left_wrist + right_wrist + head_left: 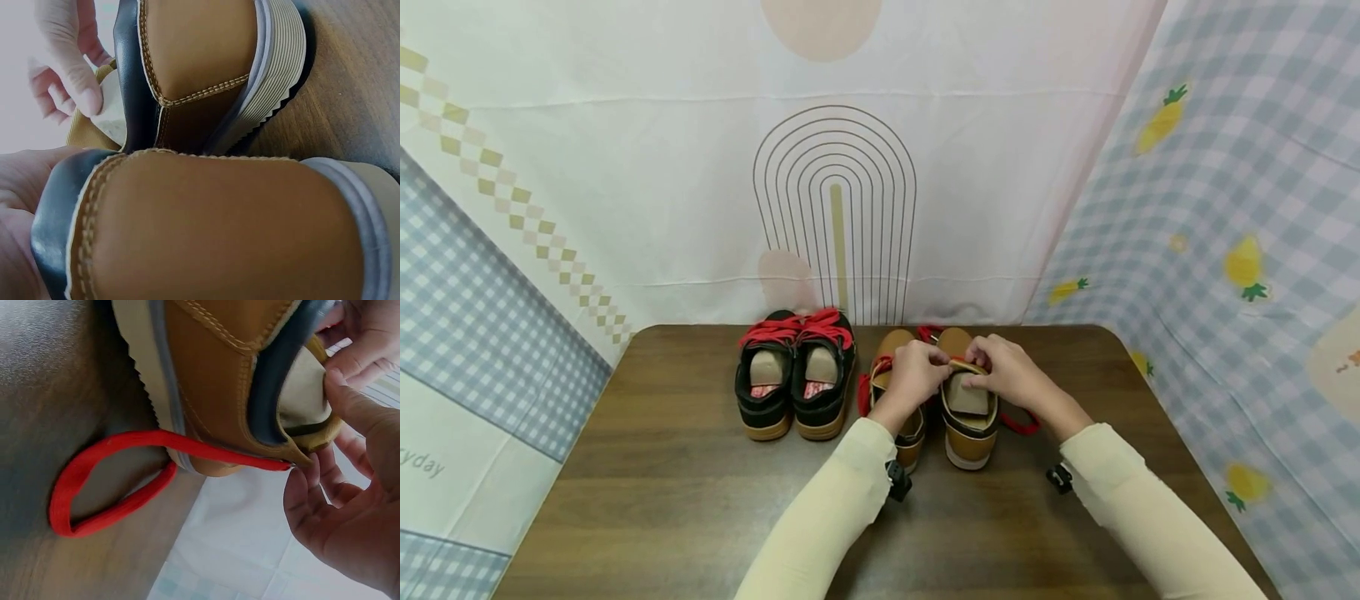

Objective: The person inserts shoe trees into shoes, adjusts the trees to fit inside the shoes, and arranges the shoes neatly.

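Observation:
Two brown shoes with red laces stand side by side on the table. My left hand (915, 375) reaches over the left brown shoe (907, 450) to the opening of the right brown shoe (967, 446). There it pinches the upper edge of the tan tongue (330, 432) near its left side. Opposite it, my right hand (1009, 371) holds the same tongue, with its thumb inside the opening and fingers by the lace eyelet. A beige insert (967, 393) fills the inside of this shoe. One red lace (75, 481) loops down to the table at its right side.
A pair of black shoes (765, 408) with red laces and beige inserts stands left of the brown pair. Behind the wooden table (662, 492) hangs a white printed cloth (985, 183). Checked cloth (1225, 167) borders the right side.

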`<state>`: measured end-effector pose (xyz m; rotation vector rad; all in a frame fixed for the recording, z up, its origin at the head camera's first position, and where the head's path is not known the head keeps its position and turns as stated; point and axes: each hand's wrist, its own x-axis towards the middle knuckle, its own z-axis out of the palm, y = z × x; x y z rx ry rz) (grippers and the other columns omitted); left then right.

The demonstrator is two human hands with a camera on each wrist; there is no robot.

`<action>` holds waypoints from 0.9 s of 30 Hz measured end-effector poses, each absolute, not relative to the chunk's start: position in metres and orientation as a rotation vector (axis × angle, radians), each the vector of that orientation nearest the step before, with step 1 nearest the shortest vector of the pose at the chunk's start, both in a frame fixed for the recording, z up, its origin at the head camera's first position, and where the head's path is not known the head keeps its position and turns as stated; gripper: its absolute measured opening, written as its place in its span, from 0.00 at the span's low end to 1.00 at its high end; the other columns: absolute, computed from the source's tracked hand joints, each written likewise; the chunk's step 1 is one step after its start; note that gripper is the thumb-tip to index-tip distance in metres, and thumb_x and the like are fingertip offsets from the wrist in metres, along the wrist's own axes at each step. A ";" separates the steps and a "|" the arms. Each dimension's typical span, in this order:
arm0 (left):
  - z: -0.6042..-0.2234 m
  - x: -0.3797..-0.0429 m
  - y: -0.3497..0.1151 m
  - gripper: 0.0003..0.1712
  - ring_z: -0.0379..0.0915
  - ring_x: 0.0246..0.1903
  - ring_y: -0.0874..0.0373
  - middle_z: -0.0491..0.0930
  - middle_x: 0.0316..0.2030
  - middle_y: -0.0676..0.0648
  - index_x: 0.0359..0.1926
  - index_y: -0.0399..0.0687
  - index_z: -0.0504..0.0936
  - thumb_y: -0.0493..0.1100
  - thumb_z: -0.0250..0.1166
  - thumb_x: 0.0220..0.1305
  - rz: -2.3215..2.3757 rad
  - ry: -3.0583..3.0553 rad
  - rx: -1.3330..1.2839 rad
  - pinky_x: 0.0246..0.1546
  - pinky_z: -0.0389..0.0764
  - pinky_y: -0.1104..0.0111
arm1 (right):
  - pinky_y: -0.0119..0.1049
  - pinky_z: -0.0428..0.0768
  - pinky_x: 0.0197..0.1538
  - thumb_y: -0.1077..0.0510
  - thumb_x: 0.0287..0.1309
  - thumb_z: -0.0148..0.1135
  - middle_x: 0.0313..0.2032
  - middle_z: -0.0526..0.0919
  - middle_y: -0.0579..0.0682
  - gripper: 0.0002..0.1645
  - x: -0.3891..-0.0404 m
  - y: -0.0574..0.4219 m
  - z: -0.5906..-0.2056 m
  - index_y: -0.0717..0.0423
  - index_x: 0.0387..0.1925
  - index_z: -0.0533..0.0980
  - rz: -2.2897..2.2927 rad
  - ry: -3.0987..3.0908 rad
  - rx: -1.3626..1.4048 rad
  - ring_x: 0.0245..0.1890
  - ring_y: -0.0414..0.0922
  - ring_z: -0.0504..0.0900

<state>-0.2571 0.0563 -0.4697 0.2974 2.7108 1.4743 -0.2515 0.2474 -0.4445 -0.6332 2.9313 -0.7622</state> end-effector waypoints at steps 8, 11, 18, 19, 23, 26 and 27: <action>-0.468 -0.256 0.057 0.03 0.77 0.17 0.65 0.89 0.28 0.50 0.35 0.47 0.93 0.39 0.73 0.65 1.456 2.726 0.289 0.21 0.78 0.74 | 0.40 0.71 0.36 0.54 0.53 0.80 0.34 0.74 0.51 0.20 -0.251 0.238 -0.446 0.54 0.40 0.76 -0.654 2.957 -0.556 0.33 0.47 0.70; -0.469 -0.256 0.058 0.03 0.77 0.17 0.65 0.89 0.29 0.50 0.35 0.47 0.93 0.39 0.73 0.65 1.442 2.737 0.306 0.21 0.78 0.75 | 0.41 0.70 0.36 0.54 0.54 0.80 0.34 0.73 0.50 0.20 -0.250 0.236 -0.449 0.53 0.40 0.76 -0.600 2.978 -0.520 0.33 0.47 0.70; -0.469 -0.256 0.057 0.03 0.77 0.17 0.66 0.89 0.29 0.49 0.36 0.47 0.93 0.39 0.73 0.65 1.453 2.722 0.280 0.21 0.78 0.75 | 0.44 0.74 0.37 0.54 0.52 0.81 0.36 0.75 0.49 0.21 -0.246 0.232 -0.456 0.50 0.39 0.75 -0.504 3.084 -0.529 0.38 0.50 0.73; -0.469 -0.256 0.058 0.03 0.77 0.17 0.65 0.90 0.29 0.49 0.36 0.47 0.93 0.39 0.73 0.65 1.449 2.723 0.282 0.21 0.78 0.75 | 0.45 0.75 0.37 0.55 0.52 0.81 0.37 0.75 0.49 0.21 -0.246 0.232 -0.458 0.50 0.39 0.75 -0.481 3.109 -0.548 0.39 0.51 0.74; -0.469 -0.256 0.057 0.04 0.81 0.24 0.62 0.91 0.32 0.50 0.37 0.48 0.93 0.40 0.73 0.64 1.414 2.759 0.312 0.26 0.80 0.75 | 0.46 0.79 0.35 0.59 0.49 0.82 0.35 0.75 0.50 0.23 -0.245 0.232 -0.467 0.52 0.38 0.73 -0.367 3.224 -0.671 0.38 0.53 0.76; -0.469 -0.256 0.056 0.04 0.84 0.33 0.58 0.91 0.35 0.51 0.37 0.49 0.94 0.40 0.73 0.64 1.389 2.788 0.339 0.31 0.81 0.74 | 0.45 0.79 0.32 0.61 0.47 0.83 0.32 0.74 0.50 0.24 -0.245 0.232 -0.473 0.53 0.36 0.72 -0.299 3.293 -0.761 0.34 0.53 0.76; -0.468 -0.256 0.056 0.04 0.84 0.35 0.57 0.91 0.35 0.51 0.37 0.49 0.94 0.40 0.73 0.64 1.383 2.793 0.342 0.32 0.82 0.73 | 0.45 0.79 0.31 0.61 0.47 0.83 0.32 0.74 0.50 0.24 -0.245 0.232 -0.474 0.53 0.36 0.72 -0.291 3.307 -0.779 0.34 0.53 0.75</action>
